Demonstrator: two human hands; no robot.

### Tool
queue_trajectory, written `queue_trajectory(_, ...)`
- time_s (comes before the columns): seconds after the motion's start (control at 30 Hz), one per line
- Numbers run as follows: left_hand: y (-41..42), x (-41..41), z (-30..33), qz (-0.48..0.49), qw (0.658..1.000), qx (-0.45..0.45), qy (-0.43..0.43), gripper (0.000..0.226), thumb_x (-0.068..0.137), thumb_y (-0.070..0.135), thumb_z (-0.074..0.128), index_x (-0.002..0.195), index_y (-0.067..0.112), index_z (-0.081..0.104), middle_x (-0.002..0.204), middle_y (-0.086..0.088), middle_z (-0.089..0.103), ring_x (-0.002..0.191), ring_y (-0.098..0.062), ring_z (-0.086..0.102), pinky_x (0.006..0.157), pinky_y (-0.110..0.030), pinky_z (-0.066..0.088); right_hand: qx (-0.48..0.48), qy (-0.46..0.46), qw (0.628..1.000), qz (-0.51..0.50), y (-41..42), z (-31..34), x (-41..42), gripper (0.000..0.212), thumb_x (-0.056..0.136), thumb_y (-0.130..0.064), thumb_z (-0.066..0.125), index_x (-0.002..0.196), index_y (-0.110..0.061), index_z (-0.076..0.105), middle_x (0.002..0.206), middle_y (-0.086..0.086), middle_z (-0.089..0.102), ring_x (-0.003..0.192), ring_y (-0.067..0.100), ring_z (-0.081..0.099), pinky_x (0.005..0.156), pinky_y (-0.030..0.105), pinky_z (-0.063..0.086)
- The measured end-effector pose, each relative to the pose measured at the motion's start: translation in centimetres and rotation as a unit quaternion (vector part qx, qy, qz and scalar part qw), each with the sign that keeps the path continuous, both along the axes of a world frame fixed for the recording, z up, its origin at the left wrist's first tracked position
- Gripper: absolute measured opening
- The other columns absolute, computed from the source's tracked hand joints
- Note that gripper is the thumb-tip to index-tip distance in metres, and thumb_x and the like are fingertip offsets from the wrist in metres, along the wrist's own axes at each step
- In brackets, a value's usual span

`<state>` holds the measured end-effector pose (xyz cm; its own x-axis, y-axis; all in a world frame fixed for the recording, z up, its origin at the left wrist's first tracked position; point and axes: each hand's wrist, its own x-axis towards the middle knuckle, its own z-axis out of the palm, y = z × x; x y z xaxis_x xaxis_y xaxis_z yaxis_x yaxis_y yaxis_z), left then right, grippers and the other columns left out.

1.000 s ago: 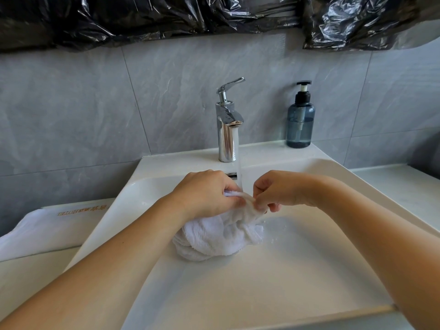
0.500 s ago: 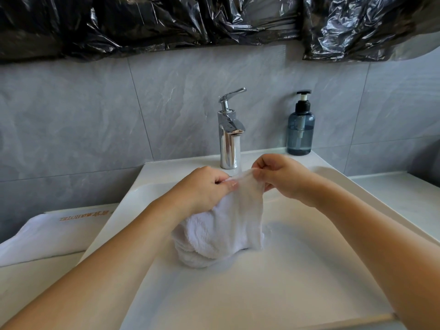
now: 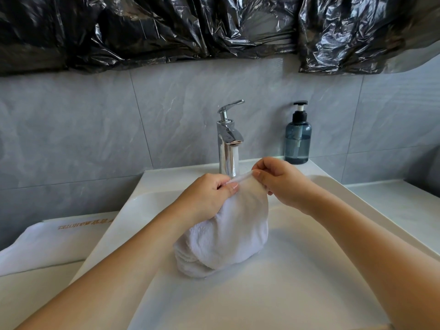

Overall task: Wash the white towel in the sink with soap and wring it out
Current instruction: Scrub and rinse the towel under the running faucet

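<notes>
My left hand (image 3: 209, 194) and right hand (image 3: 276, 181) pinch the towel's (image 3: 228, 236) top edge, stretching it open above the sink (image 3: 309, 270) to soap it.

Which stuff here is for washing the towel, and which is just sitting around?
For the job:
white towel, pinched by left hand and right hand
sink
faucet
blue soap pump bottle

Just lying about:
folded white cloth with gold lettering
black plastic sheeting
</notes>
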<state>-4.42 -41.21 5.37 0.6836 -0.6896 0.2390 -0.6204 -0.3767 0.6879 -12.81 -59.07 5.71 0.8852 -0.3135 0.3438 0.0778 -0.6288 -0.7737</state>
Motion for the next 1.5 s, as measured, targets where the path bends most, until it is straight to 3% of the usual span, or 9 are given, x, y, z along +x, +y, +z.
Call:
queue_trajectory(0.43,0.16,0.27,-0.14,-0.001,1.000,-0.003,0.004,0.038,0.100,0.038,0.054,0.080,0.007,0.060,0.065,0.001,0.052,0.062,-0.016,0.046,0.063,-0.032,0.033,-0.020,0.004,1.000,-0.002,0.16,0.05,-0.06,0.018,0.100,-0.019,0.052,0.084,-0.025,0.058,0.075,-0.007,0.058,0.068,0.010,0.052,0.066,0.026,0.043)
queue_trajectory(0.67,0.12,0.08,-0.05,0.003,1.000,0.000,-0.003,0.038,0.101,0.036,0.054,0.074,0.009,0.057,0.059,0.009,0.046,0.056,-0.011,0.042,0.057,-0.028,0.031,-0.021,0.007,1.000,-0.003,0.21,0.07,-0.10,0.019,0.101,-0.019,0.052,0.083,-0.025,0.057,0.073,-0.008,0.057,0.065,0.007,0.051,0.063,0.021,0.040)
queue_trajectory(0.93,0.20,0.27,-0.20,0.001,1.000,0.005,-0.009,0.040,0.101,0.037,0.054,0.072,0.009,0.055,0.060,0.006,0.044,0.057,-0.013,0.041,0.060,-0.030,0.031,-0.008,0.022,1.000,0.008,0.00,-0.13,0.10,0.019,0.100,-0.018,0.051,0.083,-0.024,0.059,0.073,-0.009,0.059,0.069,0.010,0.054,0.066,0.024,0.043)
queue_trajectory(1.07,0.20,0.29,-0.15,0.000,1.000,0.006,-0.001,0.038,0.101,0.037,0.053,0.075,0.012,0.061,0.062,0.005,0.052,0.059,-0.012,0.047,0.061,-0.029,0.036,0.028,0.025,0.999,0.039,-0.12,-0.10,-0.03,0.004,0.094,-0.017,0.060,0.092,-0.019,0.063,0.078,-0.006,0.061,0.074,0.012,0.055,0.067,0.026,0.043)
queue_trajectory(1.17,0.25,0.34,-0.12,-0.001,1.000,0.003,-0.001,0.036,0.101,0.037,0.053,0.077,0.012,0.064,0.063,0.005,0.054,0.059,-0.012,0.048,0.061,-0.029,0.037,0.017,0.052,0.997,0.057,-0.10,-0.06,-0.17,0.017,0.085,-0.013,0.069,0.100,-0.019,0.062,0.083,-0.004,0.061,0.073,0.010,0.054,0.067,0.025,0.043)
queue_trajectory(1.4,0.26,0.40,-0.16,0.002,1.000,0.006,-0.001,0.039,0.101,0.038,0.054,0.069,0.016,0.058,0.060,0.004,0.047,0.058,-0.013,0.043,0.060,-0.030,0.033,-0.033,0.057,0.997,0.050,-0.08,-0.24,-0.21,0.009,0.089,-0.015,0.067,0.093,-0.022,0.064,0.076,-0.007,0.060,0.066,0.008,0.051,0.064,0.022,0.042)
queue_trajectory(1.5,0.27,0.36,-0.15,-0.002,1.000,0.004,-0.001,0.040,0.101,0.038,0.054,0.068,0.016,0.057,0.061,0.004,0.046,0.058,-0.014,0.043,0.061,-0.030,0.033,-0.046,0.044,0.996,0.055,-0.17,-0.23,-0.18,0.013,0.092,-0.018,0.064,0.085,-0.029,0.064,0.073,-0.003,0.058,0.065,0.012,0.049,0.064,0.028,0.043)
